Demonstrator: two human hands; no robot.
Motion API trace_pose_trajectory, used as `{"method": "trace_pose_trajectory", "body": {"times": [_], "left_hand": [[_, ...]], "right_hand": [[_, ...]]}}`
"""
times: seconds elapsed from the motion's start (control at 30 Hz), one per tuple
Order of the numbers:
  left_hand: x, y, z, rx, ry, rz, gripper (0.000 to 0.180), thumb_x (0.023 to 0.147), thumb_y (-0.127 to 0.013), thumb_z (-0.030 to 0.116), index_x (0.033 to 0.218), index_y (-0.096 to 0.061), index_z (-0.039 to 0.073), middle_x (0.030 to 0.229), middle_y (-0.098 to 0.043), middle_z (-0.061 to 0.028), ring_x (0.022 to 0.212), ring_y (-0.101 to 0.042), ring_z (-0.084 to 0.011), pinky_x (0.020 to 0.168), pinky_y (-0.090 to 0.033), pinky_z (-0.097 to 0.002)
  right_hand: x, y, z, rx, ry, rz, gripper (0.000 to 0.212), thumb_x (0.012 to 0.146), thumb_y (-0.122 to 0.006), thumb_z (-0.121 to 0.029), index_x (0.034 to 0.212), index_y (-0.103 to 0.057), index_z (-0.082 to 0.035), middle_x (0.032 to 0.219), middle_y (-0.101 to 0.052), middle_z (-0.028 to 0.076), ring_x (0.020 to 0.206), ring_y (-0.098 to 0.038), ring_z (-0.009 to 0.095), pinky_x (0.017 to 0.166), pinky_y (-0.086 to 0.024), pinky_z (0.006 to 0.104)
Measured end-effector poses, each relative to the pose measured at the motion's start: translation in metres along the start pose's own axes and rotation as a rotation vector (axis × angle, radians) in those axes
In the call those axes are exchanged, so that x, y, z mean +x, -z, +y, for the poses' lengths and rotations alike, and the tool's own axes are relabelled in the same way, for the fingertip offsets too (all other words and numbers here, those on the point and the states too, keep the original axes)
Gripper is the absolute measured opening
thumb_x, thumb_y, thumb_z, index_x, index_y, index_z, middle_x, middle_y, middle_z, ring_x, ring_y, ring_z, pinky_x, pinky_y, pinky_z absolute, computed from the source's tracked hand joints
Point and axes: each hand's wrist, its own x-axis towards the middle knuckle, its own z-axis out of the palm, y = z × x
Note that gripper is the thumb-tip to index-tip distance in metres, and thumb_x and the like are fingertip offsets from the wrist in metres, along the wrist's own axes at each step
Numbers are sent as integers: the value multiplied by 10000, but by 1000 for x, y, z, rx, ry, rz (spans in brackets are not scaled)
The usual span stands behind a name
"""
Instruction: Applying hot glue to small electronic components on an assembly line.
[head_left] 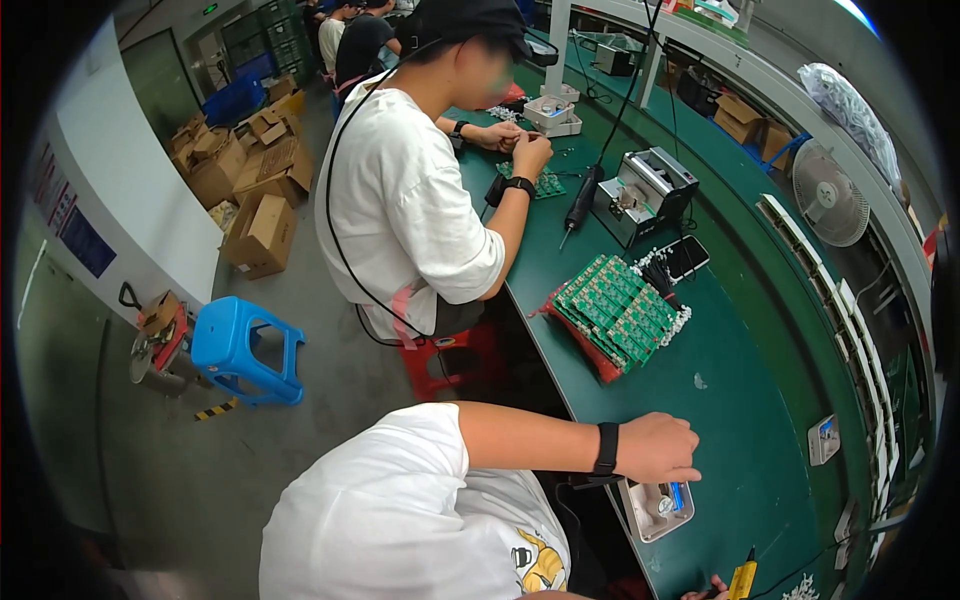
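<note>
My left hand point(655, 447) reaches over the green bench, back of the hand up, a black band on its wrist. Its fingers curl under and the thumb sticks out; whatever they may hold is hidden. Just beneath it sits a small whitish tray point(648, 527) with a blue item point(677, 495) and a small round pale item inside. Only some fingers of my right hand point(712, 590) show at the lower edge, close to a yellow tool point(742, 578) with a dark tip. Whether they grip anything is cut off from view.
Stacked green circuit boards point(615, 310) lie on red wrap ahead. Beyond are a phone point(685, 257), a black boxy device point(645, 195) and a hanging electric screwdriver point(583, 200). A co-worker point(410, 190) sits at the bench handling small parts. A blue stool point(245, 345) stands on the floor.
</note>
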Motion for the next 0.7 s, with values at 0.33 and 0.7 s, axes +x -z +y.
{"method": "trace_pose_trajectory", "body": {"times": [0.33,0.7], "left_hand": [[25,10,12,260,-36,-308,178,628,-852,199,670,-721,86,725,-709,-92,768,-726,-324,622,-562,-447],[25,11,32,328,-76,-299,211,580,-886,178,628,-704,83,699,-717,-96,738,-747,-323,589,-561,-429]], "right_hand": [[17,-4,4,78,217,-209,315,1068,-667,-267,1175,-655,29,971,-666,92,711,-592,169,578,-491,294],[2,-10,-9,-86,-32,73,302,1074,-651,-266,1180,-656,16,950,-662,85,696,-582,160,576,-493,295]]}}
